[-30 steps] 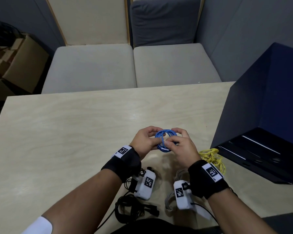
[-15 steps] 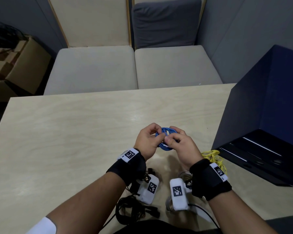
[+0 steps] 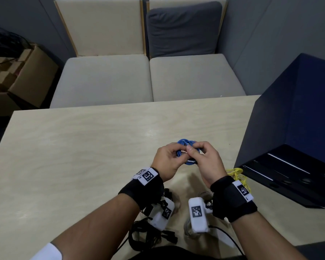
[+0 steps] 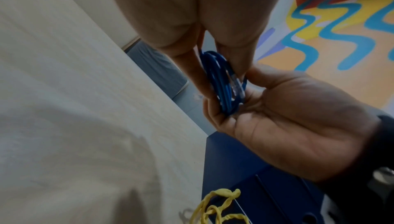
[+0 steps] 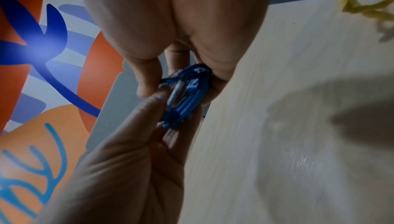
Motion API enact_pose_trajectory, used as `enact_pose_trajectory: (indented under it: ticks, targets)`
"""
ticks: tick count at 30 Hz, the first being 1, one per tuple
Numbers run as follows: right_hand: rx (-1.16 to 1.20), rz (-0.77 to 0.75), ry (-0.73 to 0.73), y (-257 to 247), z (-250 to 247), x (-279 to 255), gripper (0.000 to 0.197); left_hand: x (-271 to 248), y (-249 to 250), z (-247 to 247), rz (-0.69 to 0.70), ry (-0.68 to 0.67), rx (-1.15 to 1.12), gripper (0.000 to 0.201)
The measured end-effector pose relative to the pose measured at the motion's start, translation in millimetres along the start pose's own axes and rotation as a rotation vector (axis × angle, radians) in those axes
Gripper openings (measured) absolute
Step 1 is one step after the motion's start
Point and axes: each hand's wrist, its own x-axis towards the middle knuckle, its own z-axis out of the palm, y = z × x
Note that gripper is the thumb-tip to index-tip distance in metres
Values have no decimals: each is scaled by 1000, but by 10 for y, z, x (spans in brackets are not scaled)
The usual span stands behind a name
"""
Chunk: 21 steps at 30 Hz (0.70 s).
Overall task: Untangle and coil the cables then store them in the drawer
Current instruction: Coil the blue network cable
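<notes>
— What do we see at the far left?
— Cardboard boxes (image 3: 17,76) beyond the left edge of the table (image 3: 73,147), and two pale seats (image 3: 105,81) behind it. At the table's near edge, below our left wrist, a black cable (image 3: 148,235) lies in a loose tangle.
— And our left hand (image 3: 167,159)?
— It is raised over the table with its fingers curled. The thumb and fingertips pinch the left side of the blue cable (image 3: 183,141).
— So where is the blue cable?
— It is between our two hands, held above the table and wound into a small coil of several loops. The left wrist view shows the coil edge-on, with a clear plug (image 4: 236,82) lying against the loops.
— And our right hand (image 3: 208,163)?
— It grips the coil's right side. The thumb and forefinger close over the front of the loops, and the other fingers curl behind them. The fingertips of the two hands meet at the coil.
— Further right?
— A yellow cable (image 3: 236,174) lies bunched on the table just beside our right wrist, at the foot of the dark blue drawer unit (image 3: 293,119). We cannot tell whether the two touch.
— Is the unit open?
— We cannot tell. Its low front is dark, and all we make out there is thin pale lines and some round holes
</notes>
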Motion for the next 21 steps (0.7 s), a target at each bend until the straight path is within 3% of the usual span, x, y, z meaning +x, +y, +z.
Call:
enact_pose_trajectory:
  ticks: [6, 10, 14, 17, 21]
  targets:
    - [13, -14, -2, -3, -72, 3, 21, -56, 24, 4, -69, -101, -151, 17]
    - [40, -27, 20, 0, -47, 11, 29, -39, 97, -19, -80, -121, -134, 21]
    - [113, -2, -35, -29, -38, 41, 41, 31, 138, -82, -125, -132, -180, 12]
    - [123, -8, -79, -60, -59, 43, 38, 46, 156, -104, -157, -150, -231, 16]
    - [66, -69, -34, -54, -58, 67, 41, 9, 200, -73, -121, -251, -102, 18]
